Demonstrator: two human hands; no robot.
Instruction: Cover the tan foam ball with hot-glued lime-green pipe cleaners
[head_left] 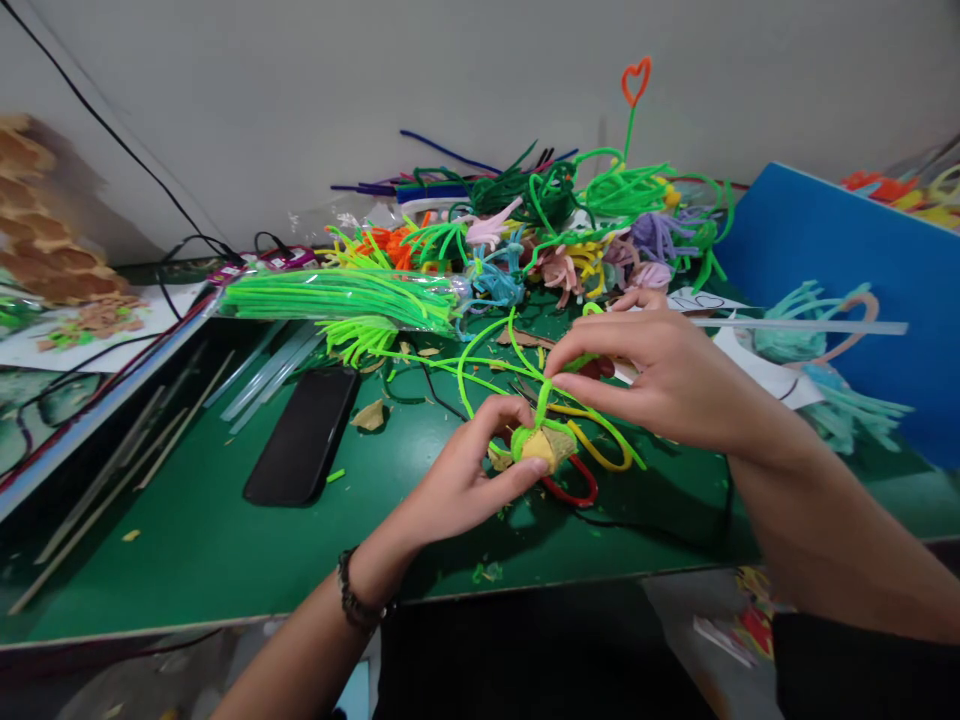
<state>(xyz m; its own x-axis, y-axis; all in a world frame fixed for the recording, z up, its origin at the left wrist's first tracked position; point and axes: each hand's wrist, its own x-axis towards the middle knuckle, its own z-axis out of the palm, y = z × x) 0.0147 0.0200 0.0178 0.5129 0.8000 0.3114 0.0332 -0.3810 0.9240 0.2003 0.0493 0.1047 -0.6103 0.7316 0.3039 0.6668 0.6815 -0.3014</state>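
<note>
Between the thumb and fingers of my left hand (499, 455) is a pale tan, rough-edged piece (551, 448), which looks like torn egg carton. Bright green pipe cleaner (541, 402) wraps around its upper side and rises from it. My right hand (637, 360) pinches that pipe cleaner just above the piece, thumb against forefinger. Several long green stems spread out to the left behind my hands. On the table beneath lie a red pipe cleaner loop (579, 492) and a yellow loop (611, 458).
A black phone (302, 437) lies on the green table (217, 570), near clear glue sticks (274, 380). Bagged green pipe cleaners (337, 298) and a coloured heap stand along the wall. Thin wooden sticks (112, 490) lie left; a blue panel (840, 270) leans at right.
</note>
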